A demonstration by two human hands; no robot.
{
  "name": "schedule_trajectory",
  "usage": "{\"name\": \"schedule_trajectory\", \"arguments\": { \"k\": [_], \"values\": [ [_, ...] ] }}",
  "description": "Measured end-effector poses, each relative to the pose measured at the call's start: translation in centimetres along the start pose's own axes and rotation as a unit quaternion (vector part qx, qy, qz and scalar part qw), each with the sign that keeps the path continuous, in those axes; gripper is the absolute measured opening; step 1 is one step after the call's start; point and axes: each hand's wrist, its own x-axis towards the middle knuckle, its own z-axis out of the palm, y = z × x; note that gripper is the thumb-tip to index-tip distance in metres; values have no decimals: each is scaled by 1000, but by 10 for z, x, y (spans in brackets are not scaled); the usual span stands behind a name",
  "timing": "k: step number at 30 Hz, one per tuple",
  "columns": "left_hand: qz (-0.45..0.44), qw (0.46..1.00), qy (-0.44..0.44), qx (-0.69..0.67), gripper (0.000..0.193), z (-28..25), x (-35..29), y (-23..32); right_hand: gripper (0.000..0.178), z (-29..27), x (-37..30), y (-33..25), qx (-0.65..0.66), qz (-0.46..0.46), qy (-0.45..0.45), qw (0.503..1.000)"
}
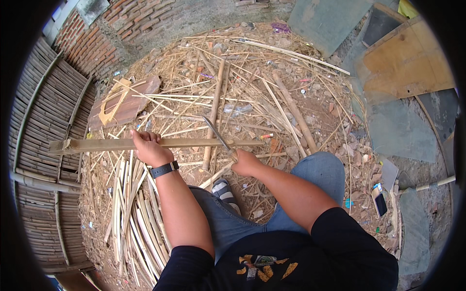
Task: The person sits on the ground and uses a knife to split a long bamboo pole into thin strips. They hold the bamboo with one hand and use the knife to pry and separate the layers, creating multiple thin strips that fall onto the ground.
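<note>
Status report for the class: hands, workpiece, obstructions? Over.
Left hand gripping bamboo strip. Right hand gripping knife, blade crossing strip. Loose sticks on ground nearby.

You have one left hand [151, 149], one right hand [246, 163], one knife [217, 133] and one wide strip [194, 142].
You wear one watch [164, 169], and one foot [224, 192] of yours shows; around you, you can count one phone [379, 202], two thick poles [294, 111], one rust-brown sheet [133, 103] and one tan panel [410, 63], while the pale slats [141, 225] heaped by you overlap too much to count.
</note>
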Motion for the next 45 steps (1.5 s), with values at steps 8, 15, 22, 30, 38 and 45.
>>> {"name": "schedule_trajectory", "arguments": {
  "k": [8,15,22,30,38,45],
  "values": [
    [2,1000,6,7,37,4,-4,2,53,0,1,2,1,8,-7,1000],
    [5,1000,8,8,38,2,-4,2,51,1,0,0,-2,6,0,1000],
    [2,1000,17,10,39,1,0,0,50,3,4,4,-3,7,-7,1000],
    [4,1000,15,16,38,2,-1,1,51,4,5,4,-5,18,-12,1000],
    [-1,1000,20,6,36,2,-1,-1,53,2,4,4,-2,18,-9,1000],
    [4,1000,13,0,35,-1,1,-2,53,4,7,8,-5,20,-9,1000]
  ]
}}
